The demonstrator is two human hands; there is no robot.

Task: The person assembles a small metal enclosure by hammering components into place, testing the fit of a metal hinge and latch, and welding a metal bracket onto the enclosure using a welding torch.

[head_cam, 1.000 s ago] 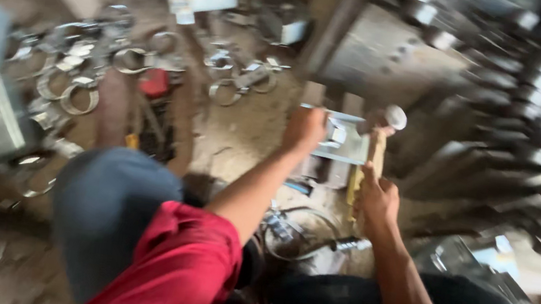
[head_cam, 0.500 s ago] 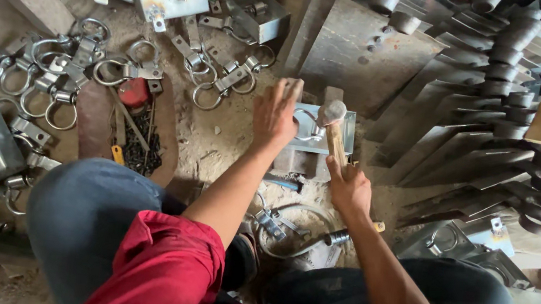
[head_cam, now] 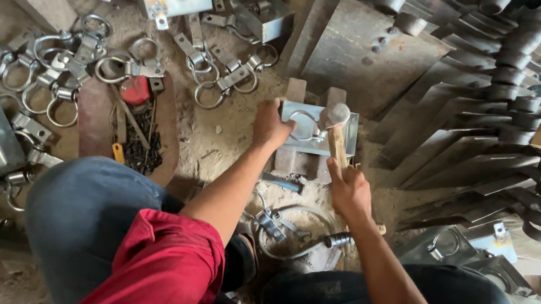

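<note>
My left hand (head_cam: 271, 125) pins the flat grey metal plate (head_cam: 319, 129) mid-frame. My right hand (head_cam: 349, 189) grips the wooden-handled hammer (head_cam: 335, 134), its head resting on the plate, handle running down-right.

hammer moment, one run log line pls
right hand grips hammer | head on metal plate | left hand steadies plate | wooden blocks beneath

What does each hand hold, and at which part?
The right hand grips a hammer low on its wooden handle. The left hand holds the metal plate by its left edge.
</note>
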